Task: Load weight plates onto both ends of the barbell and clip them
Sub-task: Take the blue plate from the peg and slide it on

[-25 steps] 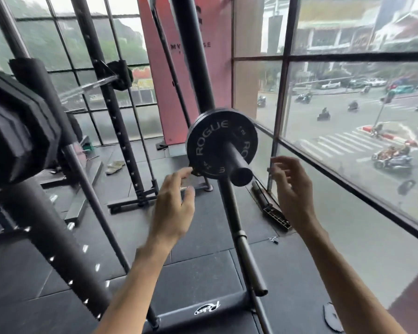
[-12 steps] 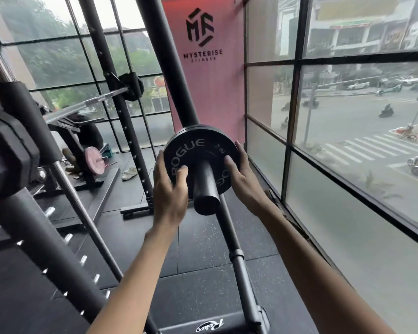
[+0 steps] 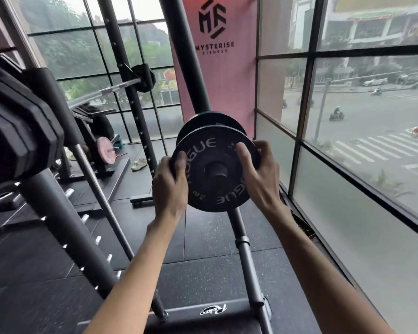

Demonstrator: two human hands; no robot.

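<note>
Gym corner, rubber floor (image 3: pixel 215 237); left hand (image 3: pixel 170 189) and right hand (image 3: pixel 258 174) grip opposite rims of the front ROGUE plate (image 3: pixel 210 189) on the storage peg (image 3: pixel 217 169). Symmetric hold, probably so it slides square.

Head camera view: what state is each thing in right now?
Front plate: at the tip of the storage peg, gripped by both hands.
Rear plate: further back on the peg, untouched.
Left hand: grips the front plate's left rim.
Right hand: grips its right rim.
Barbell: resting on the rack.
</note>
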